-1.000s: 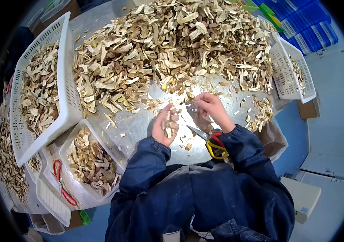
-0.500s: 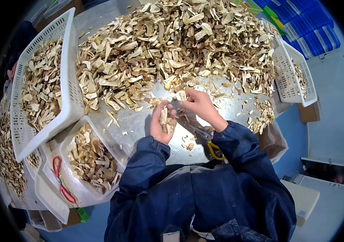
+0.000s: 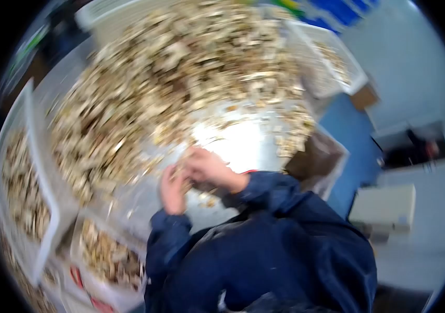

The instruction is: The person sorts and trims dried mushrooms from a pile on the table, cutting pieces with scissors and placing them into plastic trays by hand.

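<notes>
At the near side of the desk (image 3: 261,151), the left hand (image 3: 172,190) and right hand (image 3: 209,166) meet; the left fingers curl partway around a few slices (image 3: 186,186), the right fingers bend in against them, and blur hides whether they pinch one. Beyond lies a broad pile (image 3: 191,68), with a basket (image 3: 45,188) to its left

Between the fingers (image 3: 170,181) I make out a pale mushroom piece (image 3: 180,168), too blurred for me to read its shape or tilt. Just beyond, loose dried mushroom slices (image 3: 180,68), cream to brown, lie heaped across the counter (image 3: 243,143).
</notes>
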{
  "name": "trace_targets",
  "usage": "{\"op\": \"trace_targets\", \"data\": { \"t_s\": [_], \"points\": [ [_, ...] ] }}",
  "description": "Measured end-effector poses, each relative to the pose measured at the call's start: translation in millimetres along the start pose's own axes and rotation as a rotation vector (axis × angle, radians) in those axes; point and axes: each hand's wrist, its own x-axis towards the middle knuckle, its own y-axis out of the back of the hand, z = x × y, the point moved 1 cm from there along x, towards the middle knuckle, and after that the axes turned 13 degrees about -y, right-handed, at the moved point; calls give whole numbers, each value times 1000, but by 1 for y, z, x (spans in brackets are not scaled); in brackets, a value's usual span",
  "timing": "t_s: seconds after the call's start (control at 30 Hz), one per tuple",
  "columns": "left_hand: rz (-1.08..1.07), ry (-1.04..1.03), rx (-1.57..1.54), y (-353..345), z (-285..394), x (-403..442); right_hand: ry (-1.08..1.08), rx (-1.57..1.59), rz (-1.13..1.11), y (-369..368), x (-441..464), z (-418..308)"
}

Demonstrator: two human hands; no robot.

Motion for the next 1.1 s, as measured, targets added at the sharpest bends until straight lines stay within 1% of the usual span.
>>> {"op": "trace_targets", "data": {
  "t_s": [0.03, 0.07, 0.1, 0.17, 0.23, 0.33, 0.43, 0.53, 0.63, 0.67, 0.73, 0.77, 0.8, 0.83, 0.87, 0.93, 0.97, 1.0, 1.1],
  "points": [
    [-58, -13, -9, 10, -10, 3, 48, -9, -15, 6, 6, 8],
    [-45, -44, 1, -7, 5, -2, 96, -17, -30, 11, 12, 16],
    [-57, -33, -16, -1, -4, 1, 108, -76, 16, 4, 3, 6],
    [-76, -72, 3, -11, 1, -3, 113, -96, 79, 1, -5, -2],
    [-92, -109, 57, -7, -8, -2, 148, -44, 113, 2, -5, 1],
    [-100, -169, 217, -5, -14, 0, 123, 25, 133, 1, -7, 3],
    [-116, -322, 595, -9, -8, -3, 58, 114, 115, 5, -5, 5],
    [-96, -351, 538, -12, -8, -5, 37, 170, 103, 5, -5, 7],
    [-110, -364, 613, -15, 1, -7, 52, 106, 105, 6, -5, 7],
    [-122, -336, 586, -12, -3, -2, 68, -7, 160, 6, -4, 7],
    [-108, -279, 548, 3, -13, 2, 430, -205, 217, 9, -6, 8],
    [-53, -245, 462, 8, -16, 2, 552, -321, 232, 12, 0, 9],
    [-100, -306, 503, 10, -15, 6, 532, -355, 251, 19, -2, 9],
    [-118, -283, 525, 13, -14, 4, 486, -351, 259, 25, 0, 11],
    [-136, -260, 548, 16, -13, 2, 364, -243, 244, 29, 2, 10],
    [-6, -163, 216, 12, -23, 1, 166, -116, 222, 21, -7, -2],
    [-52, -155, 207, 6, -16, 1, 65, -111, 239, 15, -14, -11],
    [-98, -146, 199, 0, -10, 1, 95, -146, 218, 12, -17, -14],
    [-145, -73, -2, -3, -14, 2, 179, -247, 172, 3, -15, -12]
  ]
}}
